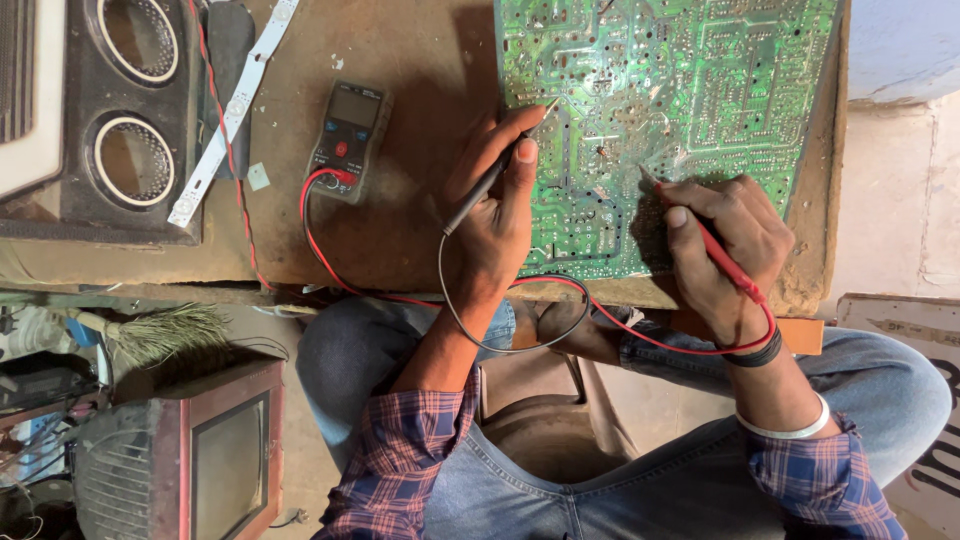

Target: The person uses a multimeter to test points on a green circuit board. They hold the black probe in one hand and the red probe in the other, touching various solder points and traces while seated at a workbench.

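Left hand (497, 215) pinching black probe (490, 180), right hand (725, 245) gripping red probe (715, 245), tips on circuit board (690, 90)

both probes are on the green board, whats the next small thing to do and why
Probably glance left at the multimeter. The left hand holds the black probe with its tip on the circuit board, and the right hand presses the red probe onto it too. With both tips apparently placed, the meter is what would show a result; its screen cannot be made out from here.

Head camera looks steeply down, close over the workbench (400, 240).
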